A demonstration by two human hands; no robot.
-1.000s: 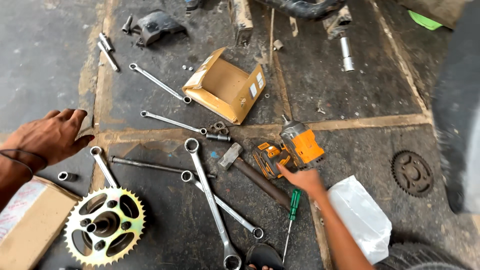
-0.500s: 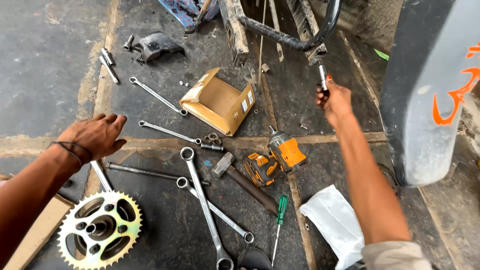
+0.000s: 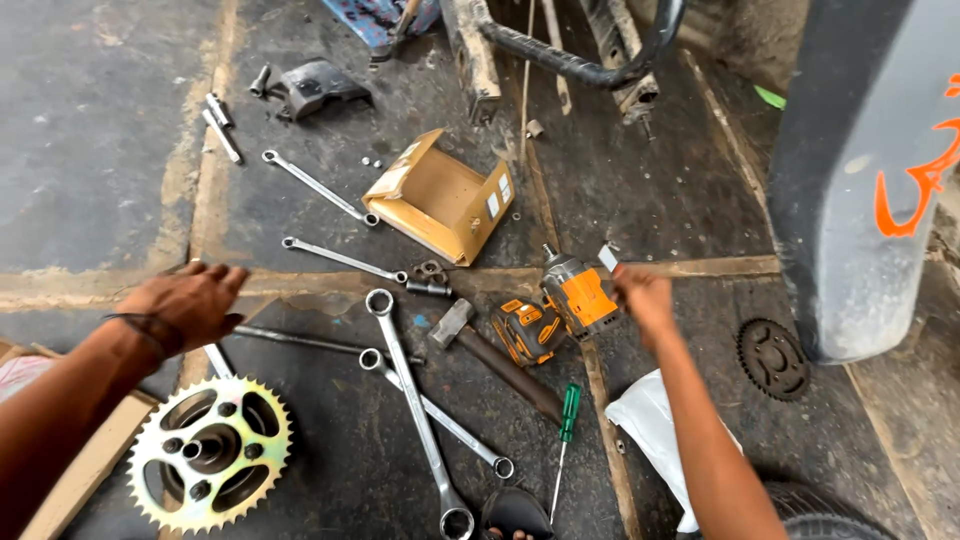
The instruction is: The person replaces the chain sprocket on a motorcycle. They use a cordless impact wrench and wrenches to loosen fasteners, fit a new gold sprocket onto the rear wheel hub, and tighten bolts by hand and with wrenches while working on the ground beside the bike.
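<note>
My left hand (image 3: 190,300) rests flat on the concrete floor with its fingers spread, just above a yellowish toothed sprocket (image 3: 210,465) and over the end of a thin wrench. My right hand (image 3: 645,295) hovers beside an orange and black impact driver (image 3: 570,300) lying on the floor. Its fingers are closed around a small silvery metal part (image 3: 608,257) that sticks out towards the driver. A hammer (image 3: 500,360) and a green-handled screwdriver (image 3: 566,420) lie just below the driver. A long ring wrench (image 3: 415,420) lies between my two arms.
An open yellow cardboard box (image 3: 440,195) lies in the middle, with more wrenches (image 3: 320,188) to its left. A black sprocket (image 3: 770,358) and a white plastic bag (image 3: 650,420) are at the right. A grey vehicle panel (image 3: 870,170) stands at the far right, with frame tubing (image 3: 570,60) at the top.
My right hand reached up to the metal part by the frame, then came back down beside the impact driver with a small silvery part in it. My left hand shifted slightly right.
</note>
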